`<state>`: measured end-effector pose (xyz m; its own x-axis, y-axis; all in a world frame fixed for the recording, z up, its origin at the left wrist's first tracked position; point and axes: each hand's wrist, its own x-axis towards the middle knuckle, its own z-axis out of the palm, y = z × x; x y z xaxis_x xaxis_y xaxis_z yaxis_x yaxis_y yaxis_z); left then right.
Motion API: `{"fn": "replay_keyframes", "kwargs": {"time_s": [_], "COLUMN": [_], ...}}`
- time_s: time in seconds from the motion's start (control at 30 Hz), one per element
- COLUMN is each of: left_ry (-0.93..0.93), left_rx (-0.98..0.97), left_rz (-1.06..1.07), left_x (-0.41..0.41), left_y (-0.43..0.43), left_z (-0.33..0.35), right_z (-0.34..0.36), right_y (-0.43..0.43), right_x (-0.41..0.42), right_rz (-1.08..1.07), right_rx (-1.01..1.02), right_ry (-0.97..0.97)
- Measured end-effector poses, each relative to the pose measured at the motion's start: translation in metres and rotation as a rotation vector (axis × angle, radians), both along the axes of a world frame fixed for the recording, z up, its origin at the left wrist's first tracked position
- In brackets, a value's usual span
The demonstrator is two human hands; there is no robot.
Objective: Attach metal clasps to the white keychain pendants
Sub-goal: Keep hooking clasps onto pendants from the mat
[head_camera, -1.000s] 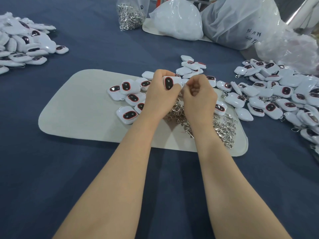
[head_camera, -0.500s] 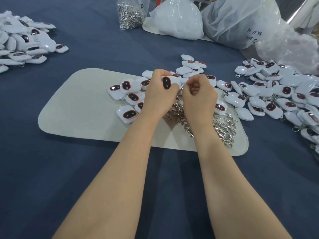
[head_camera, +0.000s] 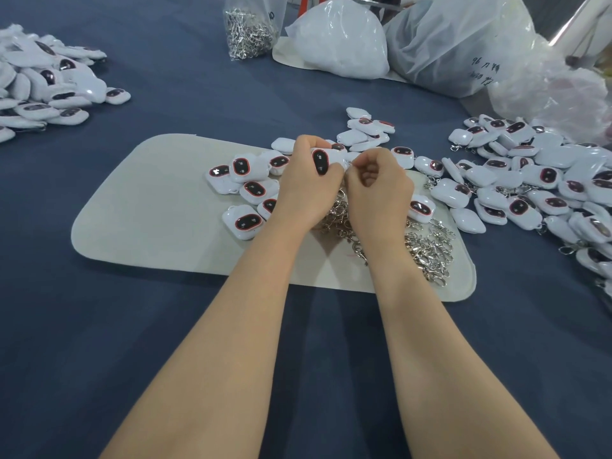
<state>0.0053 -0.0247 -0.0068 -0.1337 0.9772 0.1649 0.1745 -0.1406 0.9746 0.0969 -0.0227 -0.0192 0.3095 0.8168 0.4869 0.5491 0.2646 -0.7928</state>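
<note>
1. Head view: barely anything has moved in the last second. The left hand (head_camera: 306, 187) still wraps around one white pendant (head_camera: 320, 162), dark face up. The right hand (head_camera: 377, 190) stays curled tight against the pendant's edge, pinching what I'd guess is a clasp, though it's hidden in the fingers.
2. So I reckon this clasp isn't hooked on yet.
3. The held pendant hovers over the mat (head_camera: 149, 210), just above the loose clasp pile (head_camera: 427, 250).
4. Containers: the clear bag (head_camera: 250, 34) at the back holds more clasps. Can't tell what's in the white bag (head_camera: 341, 41) beside it.
</note>
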Motion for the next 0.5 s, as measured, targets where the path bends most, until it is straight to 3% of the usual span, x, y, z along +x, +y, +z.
{"fn": "replay_keyframes", "kwargs": {"time_s": [0.5], "left_ry": [0.004], "left_rx": [0.030], "left_rz": [0.011], "left_x": [-0.0007], "left_y": [0.0000], "left_z": [0.0002], "right_z": [-0.0001], "right_y": [-0.0023], "right_x": [-0.0017], "right_rz": [0.023], "right_rx": [0.040], "right_ry": [-0.195]}}
